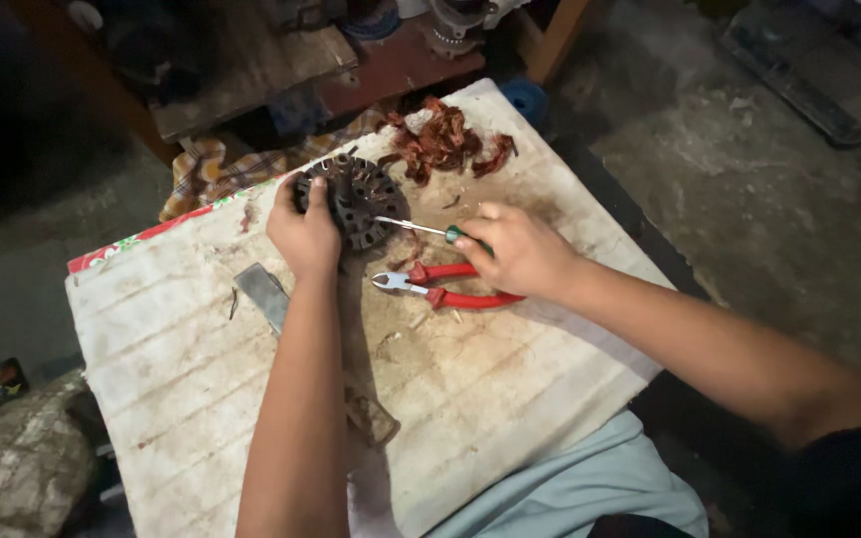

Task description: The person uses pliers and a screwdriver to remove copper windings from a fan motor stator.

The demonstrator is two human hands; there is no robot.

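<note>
Two red-handled pliers (pixel 440 288) lie beside right hand (pixel 518 251).

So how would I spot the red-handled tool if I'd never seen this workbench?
Start at the worn whitish board laid across the person's lap. Near its middle, just below the right hand that holds a green-handled screwdriver, lie the pliers. They are the only tool with bright red handles, their short metal tips pointing left toward the left hand on the dark round motor core.

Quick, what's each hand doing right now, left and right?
Left hand: closed on the round, dark slotted metal core, steadying it on the board.
Right hand: closed on a green-handled screwdriver, tip at the core.
</note>
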